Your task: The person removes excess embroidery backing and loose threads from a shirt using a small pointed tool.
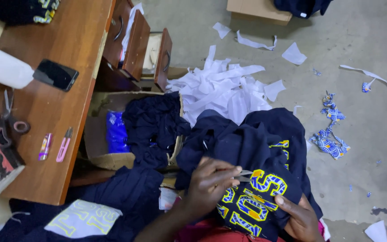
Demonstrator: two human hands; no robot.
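Note:
A navy garment with yellow and blue appliqué letters lies bunched over my lap. My left hand is closed on small metal thread snips, whose tips touch the cloth just above the letters. My right hand grips the garment's lower right edge, with the thumb pressed on the fabric beside the letters. Another navy piece with a white-backed letter patch lies at my lower left.
A wooden desk on the left holds a phone, a paper roll, scissors and pink snips; its drawers stand open. A cardboard box holds navy cloth. White backing scraps litter the concrete floor.

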